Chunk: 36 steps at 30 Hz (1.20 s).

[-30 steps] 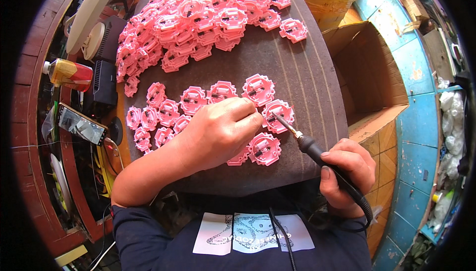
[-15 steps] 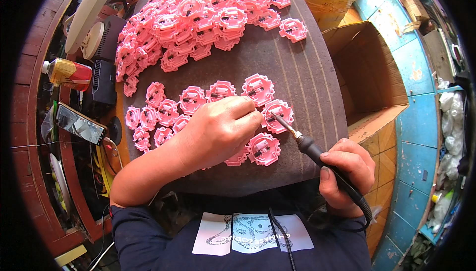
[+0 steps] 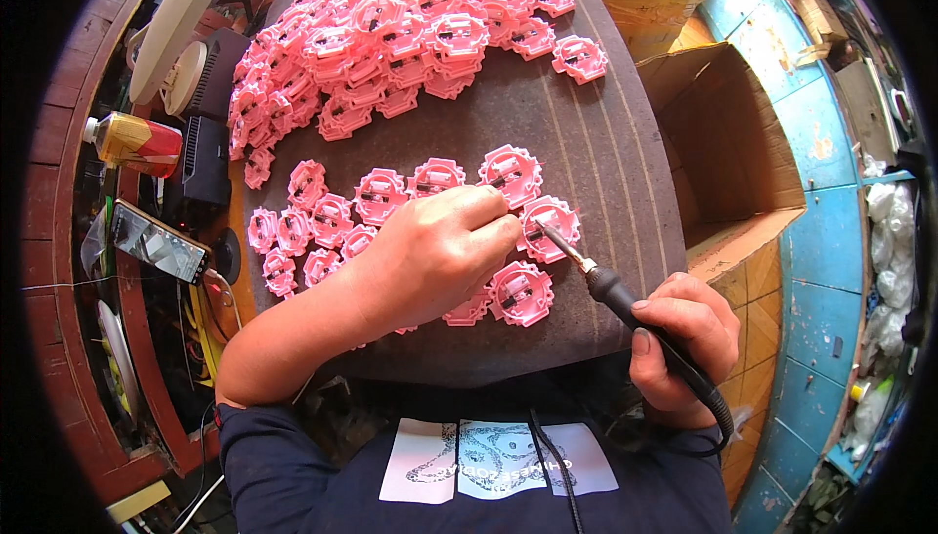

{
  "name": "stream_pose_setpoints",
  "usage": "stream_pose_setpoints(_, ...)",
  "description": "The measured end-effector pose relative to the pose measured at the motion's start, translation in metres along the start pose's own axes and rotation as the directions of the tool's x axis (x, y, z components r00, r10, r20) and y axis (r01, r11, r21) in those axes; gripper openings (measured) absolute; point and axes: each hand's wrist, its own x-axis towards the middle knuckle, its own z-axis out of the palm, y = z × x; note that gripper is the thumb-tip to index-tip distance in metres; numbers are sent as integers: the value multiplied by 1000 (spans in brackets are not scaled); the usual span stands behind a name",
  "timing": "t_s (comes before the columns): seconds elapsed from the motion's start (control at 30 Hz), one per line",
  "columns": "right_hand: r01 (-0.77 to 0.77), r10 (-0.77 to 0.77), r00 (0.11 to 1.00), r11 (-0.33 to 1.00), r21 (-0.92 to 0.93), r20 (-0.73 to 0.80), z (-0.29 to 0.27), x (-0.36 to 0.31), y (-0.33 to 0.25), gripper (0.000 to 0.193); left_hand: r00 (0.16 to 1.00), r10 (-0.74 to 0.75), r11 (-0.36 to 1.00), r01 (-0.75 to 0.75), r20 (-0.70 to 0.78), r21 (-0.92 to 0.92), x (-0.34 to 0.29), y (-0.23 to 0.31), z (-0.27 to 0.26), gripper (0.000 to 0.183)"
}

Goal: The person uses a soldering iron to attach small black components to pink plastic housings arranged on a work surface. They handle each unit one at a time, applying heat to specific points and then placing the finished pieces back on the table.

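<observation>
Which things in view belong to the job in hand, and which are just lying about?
Belonging to the job:
black soldering iron, in the right hand
round pink plastic part at its tip
similar pink parts around the left hand
pink heap beyond

Apparently just lying about:
plastic bottle with red and yellow label
rectangular dark phone

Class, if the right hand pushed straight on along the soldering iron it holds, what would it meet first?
The soldering iron in the right hand would likely meet the pink part at its tip first; depth is unclear, so they may already touch.
</observation>
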Motion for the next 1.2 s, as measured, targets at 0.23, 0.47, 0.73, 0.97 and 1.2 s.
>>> stream_pose_setpoints(0.23, 17, -17, 1000, 1000, 4, -12, 1, 0, 2, 33, 1000, -3, 1000, 3, 5, 8, 1, -1, 1, 22)
stream_pose_setpoints(0.47, 11, -11, 1000, 1000, 19, -14, 0, -1, 2, 33, 999, -33, 999, 33, -15, -7, -6, 1, -6, 24)
stream_pose_setpoints(0.73, 14, -14, 999, 1000, -10, -31, -2, -2, 2, 32, 998, -55, 998, 55, 2, -27, -4, 6, -11, 24)
stream_pose_setpoints(0.97, -6, 3, 996, 999, -34, -93, -5, -5, 4, 28, 999, 1, 1000, -1, -32, -28, 7, 6, -1, 23)
stream_pose_setpoints(1.2, 2, -4, 996, 1000, -30, -87, -6, -5, 5, 29, 999, 30, 1000, -30, -39, -8, 12, 2, 5, 24)
